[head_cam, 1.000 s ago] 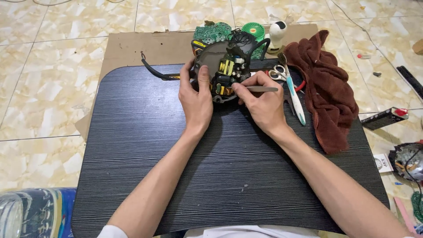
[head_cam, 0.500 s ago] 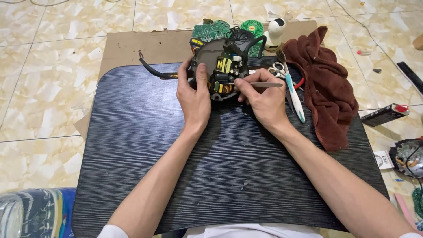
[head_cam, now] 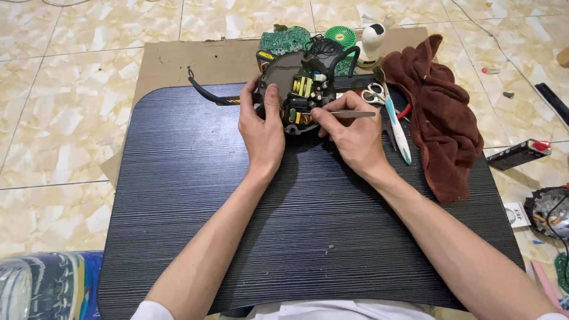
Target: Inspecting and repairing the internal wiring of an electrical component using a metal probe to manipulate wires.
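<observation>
The opened black electronic device with an exposed circuit board and yellow components (head_cam: 299,95) is lying near the middle of the far edge of the dark wood-grain tabletop (head_cam: 195,195), partly overhanging onto the brown cardboard sheet (head_cam: 178,62) that is lying beneath the tabletop. A curved black strap (head_cam: 204,95) is extending from the device's left side along the far edge.

The left hand (head_cam: 262,133) is resting on the tabletop just in front of the device, its grip clenched on the device's left rim, with the thumb pressing on the housing beside the board. The right hand (head_cam: 352,136) is lying to the right of the device, its grip pinching a pair of slim metal tweezers (head_cam: 349,114). The tweezer tips are pointing left into the board's lower right area; whether they are touching a component cannot be told.

Just beyond the device, a green printed circuit board (head_cam: 284,40) and a small round green fan (head_cam: 339,37) are sitting on the cardboard, with a small white rounded gadget (head_cam: 373,38) beside them. At the far right edge of the tabletop, a pair of small scissors with light handles (head_cam: 372,93) and a white and teal toothbrush (head_cam: 398,127) are lying just right of the right hand. A crumpled dark brown cloth (head_cam: 441,118) is draping over the far right corner. Off the tabletop on the tiled floor (head_cam: 59,118), a black rectangular tool with a red end (head_cam: 520,154) is lying well apart to the right.
</observation>
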